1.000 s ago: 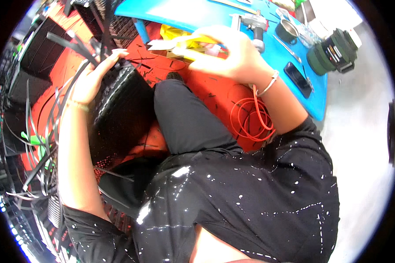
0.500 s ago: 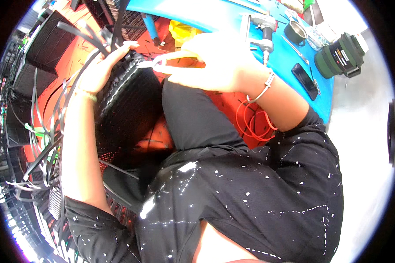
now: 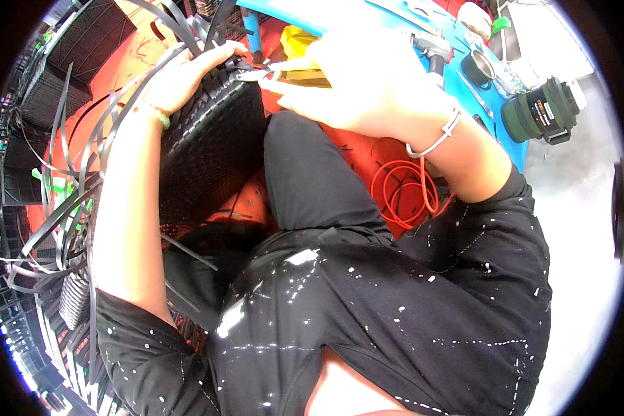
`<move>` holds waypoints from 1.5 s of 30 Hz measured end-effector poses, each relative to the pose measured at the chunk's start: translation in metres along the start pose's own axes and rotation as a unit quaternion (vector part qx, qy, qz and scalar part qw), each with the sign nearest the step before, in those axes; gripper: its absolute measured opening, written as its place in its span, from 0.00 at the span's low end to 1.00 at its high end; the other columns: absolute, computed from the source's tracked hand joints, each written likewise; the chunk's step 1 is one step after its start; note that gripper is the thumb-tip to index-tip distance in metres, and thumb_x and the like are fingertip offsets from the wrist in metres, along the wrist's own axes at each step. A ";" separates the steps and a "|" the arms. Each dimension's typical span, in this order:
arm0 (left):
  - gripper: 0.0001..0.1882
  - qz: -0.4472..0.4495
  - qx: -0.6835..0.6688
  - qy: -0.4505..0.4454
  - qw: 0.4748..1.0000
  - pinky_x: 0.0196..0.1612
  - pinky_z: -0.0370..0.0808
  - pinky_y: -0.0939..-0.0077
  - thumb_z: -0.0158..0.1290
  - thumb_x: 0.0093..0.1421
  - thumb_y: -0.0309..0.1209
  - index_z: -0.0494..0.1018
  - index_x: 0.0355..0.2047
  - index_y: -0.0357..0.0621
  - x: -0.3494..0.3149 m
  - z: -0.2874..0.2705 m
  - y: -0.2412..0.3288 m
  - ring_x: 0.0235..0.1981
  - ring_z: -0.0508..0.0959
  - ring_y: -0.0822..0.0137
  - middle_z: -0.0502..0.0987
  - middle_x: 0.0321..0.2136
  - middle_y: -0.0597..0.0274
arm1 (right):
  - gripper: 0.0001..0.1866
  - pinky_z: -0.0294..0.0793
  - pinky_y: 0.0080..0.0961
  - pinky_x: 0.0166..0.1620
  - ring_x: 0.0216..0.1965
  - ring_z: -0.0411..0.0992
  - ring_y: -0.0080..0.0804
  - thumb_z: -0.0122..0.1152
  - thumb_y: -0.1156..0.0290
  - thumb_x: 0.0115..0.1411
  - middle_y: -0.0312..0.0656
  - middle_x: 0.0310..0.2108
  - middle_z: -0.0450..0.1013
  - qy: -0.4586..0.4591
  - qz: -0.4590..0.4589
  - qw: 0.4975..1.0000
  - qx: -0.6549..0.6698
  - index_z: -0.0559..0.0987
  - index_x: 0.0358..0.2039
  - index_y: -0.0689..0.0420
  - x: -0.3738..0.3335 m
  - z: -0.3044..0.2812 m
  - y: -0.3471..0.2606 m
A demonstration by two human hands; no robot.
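A black woven basket (image 3: 211, 142) stands tilted by my left knee, with long loose black strips (image 3: 180, 28) sticking up from its rim. My left hand (image 3: 180, 82) is closed over the far rim, its thumb along the top among the strips. My right hand (image 3: 357, 87) grips a pair of scissors (image 3: 251, 75), fingers around the handles. The blades lie at the basket's rim against a strip end, just right of my left fingertips. Glare washes out much of the right hand, and the strip between the blades is too small to make out.
A blue table (image 3: 513, 139) at the far right holds an air tool (image 3: 433, 47), a metal mug (image 3: 477, 68) and a dark green cylinder (image 3: 542, 111). An orange hose (image 3: 395, 201) coils on the red floor. More loose strips (image 3: 62, 229) hang at the left; a yellow bag (image 3: 298, 41) lies beyond.
The scissors have come closer to my left hand, and their blades now meet the strip at the rim. Both hands and the basket sit slightly higher and further right in the picture.
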State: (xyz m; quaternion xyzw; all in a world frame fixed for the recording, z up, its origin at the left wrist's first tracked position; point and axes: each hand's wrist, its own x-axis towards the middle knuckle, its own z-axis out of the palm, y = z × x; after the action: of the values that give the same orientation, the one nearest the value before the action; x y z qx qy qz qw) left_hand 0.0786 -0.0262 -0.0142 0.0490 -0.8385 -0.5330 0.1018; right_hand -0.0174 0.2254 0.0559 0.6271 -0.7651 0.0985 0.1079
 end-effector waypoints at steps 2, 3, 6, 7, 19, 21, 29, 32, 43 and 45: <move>0.16 0.007 0.008 -0.001 1.000 0.54 0.69 0.75 0.53 0.63 0.41 0.81 0.42 0.45 0.000 -0.001 0.000 0.45 0.77 0.73 0.81 0.40 0.65 | 0.22 0.73 0.40 0.24 0.19 0.73 0.51 0.61 0.54 0.56 0.54 0.17 0.73 0.033 -0.027 0.999 0.002 0.79 0.19 0.63 0.003 0.003 0.000; 0.16 -0.002 0.013 -0.009 1.000 0.56 0.68 0.74 0.51 0.65 0.41 0.80 0.44 0.44 0.000 -0.001 0.000 0.47 0.76 0.72 0.81 0.42 0.65 | 0.23 0.72 0.40 0.22 0.18 0.73 0.52 0.61 0.54 0.56 0.55 0.16 0.72 0.050 -0.041 0.998 0.002 0.79 0.18 0.64 0.004 0.003 0.000; 0.18 -0.024 0.022 -0.028 0.999 0.59 0.66 0.73 0.48 0.67 0.40 0.78 0.48 0.43 -0.001 -0.001 0.004 0.50 0.75 0.71 0.79 0.46 0.65 | 0.24 0.72 0.41 0.23 0.18 0.72 0.53 0.61 0.54 0.56 0.55 0.15 0.71 0.028 -0.031 0.999 0.019 0.79 0.18 0.65 0.007 -0.006 -0.002; 0.18 -0.029 0.016 -0.027 0.999 0.59 0.66 0.73 0.49 0.67 0.40 0.79 0.48 0.43 -0.001 -0.001 0.005 0.50 0.74 0.71 0.79 0.46 0.65 | 0.24 0.72 0.41 0.23 0.18 0.72 0.53 0.61 0.54 0.56 0.55 0.15 0.71 0.022 -0.027 0.999 0.020 0.79 0.17 0.65 0.008 -0.008 -0.002; 0.19 -0.035 0.018 -0.028 0.999 0.56 0.66 0.75 0.48 0.67 0.43 0.79 0.47 0.44 0.000 -0.002 -0.002 0.47 0.74 0.73 0.79 0.43 0.66 | 0.24 0.74 0.40 0.28 0.22 0.74 0.51 0.63 0.51 0.53 0.53 0.17 0.72 0.079 -0.064 0.993 -0.060 0.80 0.20 0.63 0.017 -0.029 0.001; 0.19 -0.040 0.035 -0.031 0.998 0.56 0.66 0.76 0.49 0.66 0.44 0.79 0.47 0.45 0.000 -0.002 0.002 0.47 0.74 0.74 0.79 0.42 0.66 | 0.24 0.74 0.40 0.30 0.23 0.74 0.50 0.63 0.50 0.53 0.52 0.18 0.72 0.012 -0.042 0.995 -0.094 0.80 0.20 0.62 0.018 -0.033 -0.001; 0.19 -0.045 0.106 0.002 0.993 0.53 0.67 0.77 0.51 0.63 0.48 0.80 0.46 0.51 0.000 -0.001 -0.002 0.43 0.74 0.74 0.78 0.40 0.69 | 0.24 0.75 0.41 0.34 0.26 0.76 0.50 0.60 0.50 0.55 0.53 0.21 0.75 -0.059 -0.018 0.992 -0.112 0.82 0.22 0.61 0.030 -0.031 -0.010; 0.19 -0.030 0.123 0.011 0.992 0.53 0.68 0.77 0.51 0.63 0.48 0.80 0.46 0.52 0.000 -0.003 -0.005 0.42 0.75 0.74 0.79 0.40 0.69 | 0.24 0.76 0.41 0.35 0.26 0.76 0.50 0.59 0.50 0.55 0.53 0.22 0.76 -0.097 -0.002 0.987 -0.131 0.82 0.23 0.61 0.037 -0.030 -0.016; 0.21 0.079 0.163 0.002 0.984 0.47 0.71 0.67 0.49 0.60 0.49 0.81 0.40 0.49 0.011 0.001 -0.010 0.39 0.80 0.61 0.81 0.34 0.56 | 0.20 0.76 0.40 0.37 0.28 0.76 0.48 0.59 0.54 0.55 0.51 0.22 0.76 -0.093 -0.052 0.984 -0.140 0.82 0.23 0.60 0.041 -0.037 -0.026; 0.19 0.062 0.133 0.016 0.989 0.47 0.71 0.71 0.50 0.62 0.48 0.82 0.40 0.48 0.012 0.001 -0.019 0.39 0.78 0.69 0.81 0.35 0.62 | 0.19 0.76 0.40 0.37 0.27 0.76 0.48 0.59 0.55 0.55 0.50 0.21 0.76 -0.145 -0.049 0.977 -0.150 0.82 0.22 0.60 0.050 -0.046 -0.035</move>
State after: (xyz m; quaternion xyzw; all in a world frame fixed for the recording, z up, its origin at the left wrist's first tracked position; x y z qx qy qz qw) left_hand 0.0664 -0.0357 -0.0309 0.0187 -0.9017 -0.4084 0.1407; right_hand 0.0096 0.1851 0.1154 0.6478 -0.7473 -0.1151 0.0933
